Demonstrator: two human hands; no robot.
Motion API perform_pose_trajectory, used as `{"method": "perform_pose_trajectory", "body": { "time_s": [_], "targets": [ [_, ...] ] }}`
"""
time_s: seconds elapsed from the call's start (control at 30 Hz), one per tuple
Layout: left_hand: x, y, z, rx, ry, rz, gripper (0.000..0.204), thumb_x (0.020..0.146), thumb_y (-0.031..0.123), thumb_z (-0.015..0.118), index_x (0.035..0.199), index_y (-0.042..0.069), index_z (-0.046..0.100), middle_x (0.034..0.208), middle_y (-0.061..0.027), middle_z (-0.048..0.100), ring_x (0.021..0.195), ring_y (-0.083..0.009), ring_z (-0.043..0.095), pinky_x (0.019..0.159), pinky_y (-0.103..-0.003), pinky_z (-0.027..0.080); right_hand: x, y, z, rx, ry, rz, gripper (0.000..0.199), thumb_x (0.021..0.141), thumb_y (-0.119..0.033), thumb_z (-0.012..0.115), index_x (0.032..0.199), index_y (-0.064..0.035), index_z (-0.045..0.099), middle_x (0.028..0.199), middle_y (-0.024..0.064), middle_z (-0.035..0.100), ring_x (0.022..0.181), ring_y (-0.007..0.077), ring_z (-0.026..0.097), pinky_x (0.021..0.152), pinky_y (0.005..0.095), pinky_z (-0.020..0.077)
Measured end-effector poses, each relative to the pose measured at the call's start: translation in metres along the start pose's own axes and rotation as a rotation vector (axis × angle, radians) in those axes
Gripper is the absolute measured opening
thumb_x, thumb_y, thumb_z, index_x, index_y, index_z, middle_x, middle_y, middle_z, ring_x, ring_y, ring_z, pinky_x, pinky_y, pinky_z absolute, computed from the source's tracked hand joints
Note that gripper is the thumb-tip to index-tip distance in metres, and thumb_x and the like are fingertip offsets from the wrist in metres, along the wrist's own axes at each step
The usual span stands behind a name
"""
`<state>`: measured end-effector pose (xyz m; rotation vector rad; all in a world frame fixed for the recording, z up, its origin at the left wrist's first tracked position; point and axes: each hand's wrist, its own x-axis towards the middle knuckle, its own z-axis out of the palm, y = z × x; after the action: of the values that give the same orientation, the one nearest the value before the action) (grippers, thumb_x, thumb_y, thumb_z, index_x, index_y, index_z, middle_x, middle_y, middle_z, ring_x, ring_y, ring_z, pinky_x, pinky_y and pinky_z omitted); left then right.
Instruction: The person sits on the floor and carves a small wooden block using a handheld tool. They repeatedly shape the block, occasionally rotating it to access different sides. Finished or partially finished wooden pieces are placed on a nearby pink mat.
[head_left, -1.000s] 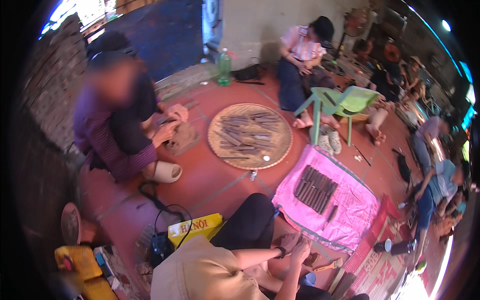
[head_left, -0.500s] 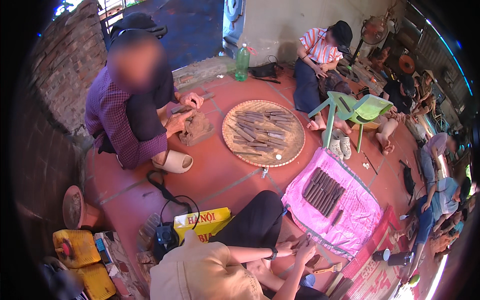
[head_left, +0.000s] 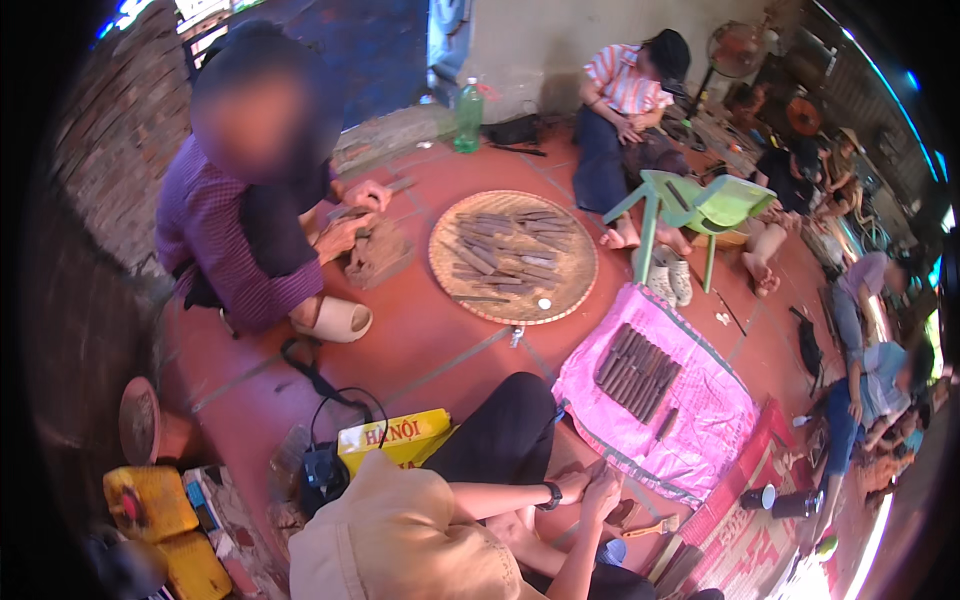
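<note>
Left hand (head_left: 572, 486): reaching in below a black wristband (head_left: 551, 496), it is meeting the other hand with fingers curling; whether it is clamping on anything, one cannot tell.
Right hand (head_left: 602, 492): closing up against the left, its fingers are hiding whatever may be between them; its grip, too, cannot be told.
Pink sack (head_left: 710, 400): spreading over the tiles just beyond the hands, its grey-bordered near edge is running just beside the fingers, its far corner lying by a leg of the green chair (head_left: 735, 203).
Dark pieces (head_left: 637, 373): sitting side by side on the sack, well inside its edges, with 1 loose piece (head_left: 667, 424) lying apart nearer the hands.
Brush (head_left: 650, 528): lying to the right of the hands, near the patterned mat (head_left: 740, 530).
Woven tray (head_left: 515, 312): holding more slender pieces (head_left: 515, 250) and 1 white disc (head_left: 544, 304) inside its round rim, well apart from the hands.
Red floor (head_left: 430, 345): stretching broadly between the tray and the dark-trousered knee (head_left: 505, 430).
Co-worker's hand (head_left: 368, 195): working left of the tray, outside its rim.
</note>
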<state>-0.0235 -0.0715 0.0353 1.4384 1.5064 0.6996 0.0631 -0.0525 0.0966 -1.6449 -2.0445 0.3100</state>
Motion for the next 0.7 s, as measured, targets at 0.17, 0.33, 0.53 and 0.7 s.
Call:
{"method": "perform_pose_trajectory", "body": {
  "time_s": [0.17, 0.33, 0.53, 0.7],
  "targets": [
    [-0.008, 0.015, -0.009, 0.039, -0.079, -0.113, 0.037, 0.088, 0.023, 0.049, 0.115, -0.001, 0.053, 0.093, -0.0273, 0.066, 0.091, -0.0410, 0.064, 0.080, -0.052, 0.047, 0.006, 0.002, -0.007, 0.009, 0.017, 0.045, 0.027, 0.080, -0.003, 0.052, 0.101, -0.0039, 0.069, 0.096, 0.0182, 0.061, 0.087, 0.0371, 0.062, 0.074, 0.0455, 0.0514],
    [-0.002, 0.009, -0.018, 0.167, -0.101, 0.029, 0.038, 0.087, 0.023, 0.051, 0.114, -0.004, 0.051, 0.088, -0.0272, 0.065, 0.087, -0.0443, 0.062, 0.076, -0.052, 0.049, 0.013, 0.010, 0.000, -0.004, 0.003, 0.043, 0.014, 0.076, -0.008, 0.056, 0.087, -0.0035, 0.065, 0.095, 0.0153, 0.060, 0.088, 0.0361, 0.060, 0.072, 0.0467, 0.0506],
    [-0.006, 0.019, -0.011, 0.127, -0.077, 0.002, 0.041, 0.084, 0.023, 0.056, 0.120, 0.004, 0.051, 0.093, -0.0251, 0.065, 0.088, -0.0436, 0.062, 0.077, -0.051, 0.050, 0.018, 0.020, -0.008, -0.032, 0.054, 0.031, 0.012, 0.074, -0.009, 0.059, 0.085, -0.0041, 0.063, 0.093, 0.0138, 0.058, 0.089, 0.0340, 0.059, 0.071, 0.0432, 0.0521],
    [0.006, -0.009, -0.018, 0.190, -0.123, 0.009, 0.039, 0.084, 0.022, 0.056, 0.118, 0.004, 0.052, 0.093, -0.0262, 0.065, 0.092, -0.0422, 0.062, 0.077, -0.050, 0.050, 0.012, -0.002, -0.004, -0.049, -0.020, 0.043, 0.011, 0.076, -0.010, 0.056, 0.082, -0.0033, 0.063, 0.097, 0.0134, 0.058, 0.089, 0.0341, 0.060, 0.071, 0.0433, 0.0527]
  ]
}}
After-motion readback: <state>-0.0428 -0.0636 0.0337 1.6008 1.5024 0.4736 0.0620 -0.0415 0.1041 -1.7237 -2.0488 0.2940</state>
